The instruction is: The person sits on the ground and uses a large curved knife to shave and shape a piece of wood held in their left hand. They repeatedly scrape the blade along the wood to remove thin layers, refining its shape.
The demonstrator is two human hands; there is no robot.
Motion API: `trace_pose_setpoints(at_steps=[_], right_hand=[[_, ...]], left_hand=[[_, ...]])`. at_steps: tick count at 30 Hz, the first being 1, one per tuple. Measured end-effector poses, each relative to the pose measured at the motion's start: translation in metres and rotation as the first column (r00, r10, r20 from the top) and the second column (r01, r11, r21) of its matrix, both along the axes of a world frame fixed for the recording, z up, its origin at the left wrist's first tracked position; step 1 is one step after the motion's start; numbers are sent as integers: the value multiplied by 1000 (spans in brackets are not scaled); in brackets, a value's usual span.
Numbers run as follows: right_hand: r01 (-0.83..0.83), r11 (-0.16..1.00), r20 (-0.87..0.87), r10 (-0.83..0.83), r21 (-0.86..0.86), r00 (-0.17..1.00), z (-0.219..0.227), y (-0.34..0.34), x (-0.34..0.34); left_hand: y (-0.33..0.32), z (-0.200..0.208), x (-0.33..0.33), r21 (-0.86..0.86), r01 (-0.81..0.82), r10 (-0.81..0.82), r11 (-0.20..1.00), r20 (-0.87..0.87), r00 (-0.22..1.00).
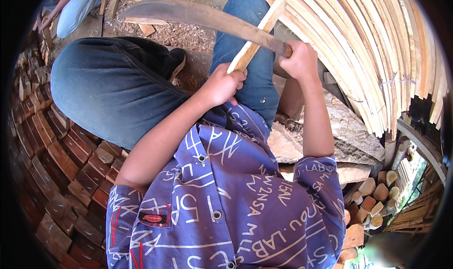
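Count: one wooden stick (pixel 272 16), one curved knife (pixel 198 16), two hands, both yours. Your left hand (pixel 224 85) is clamped on the stick's lower end, fingers wrapped together; your right hand (pixel 300 60) is clamped on the knife's handle. The stick is held over your right leg (pixel 257 80), its upper end past the right edge of the knee. One dark shoe (pixel 177 61) shows by your left leg (pixel 89 80). One other person (pixel 80 12) is at the upper left, cut off by the rim, hands hard to make out. The pale strips (pixel 349 38) at upper right and the brown blocks (pixel 71 160) at left are too many and too overlapped for you to count; same for the billets (pixel 377 193) at lower right. Hidden: the stick's butt, partly, in your left fist; most of the handle in your right; a band of the stick behind the blade. Whether steel touches wood, you cannot tell. Orientation: the stick's long axis runs obliquely, from your left fist forward and to your right; the knife crosses it, tip toward your left and slightly forward.
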State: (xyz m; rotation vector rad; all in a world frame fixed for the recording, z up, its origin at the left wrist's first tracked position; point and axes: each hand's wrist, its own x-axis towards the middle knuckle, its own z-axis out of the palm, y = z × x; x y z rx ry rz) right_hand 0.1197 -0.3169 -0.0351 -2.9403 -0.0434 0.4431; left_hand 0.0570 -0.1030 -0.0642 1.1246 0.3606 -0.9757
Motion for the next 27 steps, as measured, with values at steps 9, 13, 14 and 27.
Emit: trace_pose_setpoints(at_steps=[9, 13, 14, 27], right_hand=[[129, 964, -15, -129, 232, 992, -20, 11, -25], [28, 995, 49, -33, 98, 998, -15, 7, -25], [28, 998, 61, -32, 61, 998, -13, 2, -15], [16, 994, -10, -15, 110, 1000, -5, 25, -34]], left_hand=[[0, -2, 3, -43, -15, 13, 999, -65, 998], [1, -2, 2, -41, -9, 7, 999, -45, 999], [0, 0, 2, -27, -6, 6, 1000, -31, 1000], [0, -5, 6, -99, -16, 7, 995, -89, 996]])
